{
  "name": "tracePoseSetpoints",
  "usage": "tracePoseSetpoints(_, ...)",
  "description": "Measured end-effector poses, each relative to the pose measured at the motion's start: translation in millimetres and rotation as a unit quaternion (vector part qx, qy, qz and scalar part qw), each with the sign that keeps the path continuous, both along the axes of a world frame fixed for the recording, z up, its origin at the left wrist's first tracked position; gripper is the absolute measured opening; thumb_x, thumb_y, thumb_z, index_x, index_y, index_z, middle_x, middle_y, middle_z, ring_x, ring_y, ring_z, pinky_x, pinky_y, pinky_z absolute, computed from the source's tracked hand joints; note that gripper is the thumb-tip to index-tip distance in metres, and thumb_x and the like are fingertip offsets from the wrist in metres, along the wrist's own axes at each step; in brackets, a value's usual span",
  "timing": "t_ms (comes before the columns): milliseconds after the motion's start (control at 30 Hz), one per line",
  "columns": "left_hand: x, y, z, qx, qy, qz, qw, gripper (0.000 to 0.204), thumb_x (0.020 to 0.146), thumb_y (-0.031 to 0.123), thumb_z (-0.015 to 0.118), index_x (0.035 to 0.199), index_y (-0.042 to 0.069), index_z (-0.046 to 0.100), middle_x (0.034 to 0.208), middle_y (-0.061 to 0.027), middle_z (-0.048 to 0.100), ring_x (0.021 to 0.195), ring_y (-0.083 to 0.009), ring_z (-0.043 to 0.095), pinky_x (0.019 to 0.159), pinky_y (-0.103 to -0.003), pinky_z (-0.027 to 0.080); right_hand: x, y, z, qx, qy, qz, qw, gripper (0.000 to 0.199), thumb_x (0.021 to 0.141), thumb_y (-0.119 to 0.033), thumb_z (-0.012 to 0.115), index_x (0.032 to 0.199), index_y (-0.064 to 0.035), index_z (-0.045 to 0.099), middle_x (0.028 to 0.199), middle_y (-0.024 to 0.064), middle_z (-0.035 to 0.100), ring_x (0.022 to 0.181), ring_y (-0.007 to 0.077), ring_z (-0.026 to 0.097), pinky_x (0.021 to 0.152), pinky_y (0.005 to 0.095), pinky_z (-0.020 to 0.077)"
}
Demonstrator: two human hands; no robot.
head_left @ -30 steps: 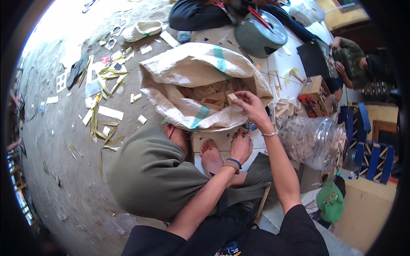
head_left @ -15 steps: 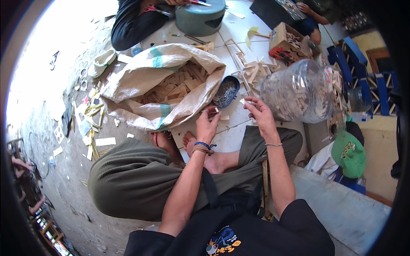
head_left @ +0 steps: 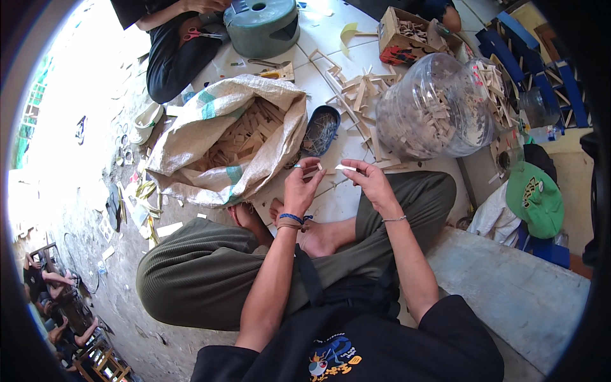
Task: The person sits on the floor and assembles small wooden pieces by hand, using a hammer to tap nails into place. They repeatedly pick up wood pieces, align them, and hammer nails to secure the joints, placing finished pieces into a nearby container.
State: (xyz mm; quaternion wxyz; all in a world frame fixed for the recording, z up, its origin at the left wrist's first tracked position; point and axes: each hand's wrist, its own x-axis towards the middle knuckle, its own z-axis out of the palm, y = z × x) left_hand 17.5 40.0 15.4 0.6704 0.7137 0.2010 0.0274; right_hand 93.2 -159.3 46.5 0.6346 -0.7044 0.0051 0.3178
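Note:
Above my crossed legs, my left hand (head_left: pixel 303 186) is closed in a pinch on a small wooden piece (head_left: pixel 320 167). My right hand (head_left: pixel 374 184) pinches a pale, flat wooden piece (head_left: pixel 345 167) between thumb and fingers. The two pieces face each other with a narrow gap between them. Just beyond the left hand lies a dark blue oval tray (head_left: pixel 314 152) with thin metal nails or pins in it. To the left, a woven sack (head_left: pixel 175 143) gapes wide, full of small wooden pieces (head_left: pixel 251 130).
A clear plastic jar (head_left: pixel 407 127) holding wood bits lies at the right, beside loose wooden strips (head_left: pixel 363 92). Farther back are a green stool (head_left: pixel 264 35), red-handled scissors (head_left: pixel 194 34) near another person's legs, and a cardboard box (head_left: pixel 389 41). A green cap (head_left: pixel 534 197) is at right.
My hands have come closer together, bringing the two wooden pieces near each other. The view has shifted, so the sack and tray appear farther left.

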Motion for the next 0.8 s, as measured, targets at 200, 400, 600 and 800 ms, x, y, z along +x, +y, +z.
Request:
tracePoseSetpoints(200, -1, -5, -1, 0.044, -0.021, -0.027, 0.998, 0.035, 0.091, 0.017, 0.082, 0.123, 0.007, 0.072, 0.114, -0.0125, 0.078, 0.11, -0.0226, 0.075, 0.091, -0.037, 0.058, -1, 6, 0, 0.004, 0.036, 0.001, 0.999, 0.031, 0.107, -0.032, 0.065, 0.116, -0.003, 0.071, 0.095, 0.0011, 0.073, 0.09, 0.0073, 0.064, 0.076, 0.0247, 0.0465)
tracePoseSetpoints(400, -2, -7, 0, 0.01, 0.007, -0.028, 1.0, 0.036, 0.09, 0.019, 0.081, 0.122, 0.005, 0.074, 0.113, -0.016, 0.078, 0.107, -0.0269, 0.076, 0.091, -0.038, 0.058, -2, 17, -9, -0.018, -0.02, 0.056, 0.998, 0.03, 0.11, -0.034, 0.06, 0.116, -0.0052, 0.065, 0.09, 0.0007, 0.072, 0.084, 0.0075, 0.064, 0.074, 0.0242, 0.0455)
tracePoseSetpoints(600, -4, -8, 0, 0.026, -0.004, -0.036, 0.999, 0.037, 0.092, 0.023, 0.078, 0.122, 0.003, 0.073, 0.111, -0.0183, 0.078, 0.108, -0.0299, 0.075, 0.093, -0.04, 0.058, -2, 18, -10, -0.064, -0.018, 0.07, 0.995, 0.027, 0.11, -0.032, 0.059, 0.113, -0.0056, 0.065, 0.087, -0.0002, 0.071, 0.081, 0.0067, 0.062, 0.072, 0.0241, 0.0447)
tracePoseSetpoints(800, -3, -8, -2, 0.044, -0.014, -0.055, 0.997, 0.036, 0.091, 0.018, 0.079, 0.123, 0.003, 0.073, 0.116, -0.015, 0.078, 0.106, -0.0263, 0.076, 0.095, -0.038, 0.059, -5, 15, -14, -0.073, -0.017, 0.075, 0.994, 0.027, 0.11, -0.032, 0.059, 0.113, -0.0058, 0.066, 0.087, -0.001, 0.07, 0.081, 0.0059, 0.061, 0.072, 0.0235, 0.0444)
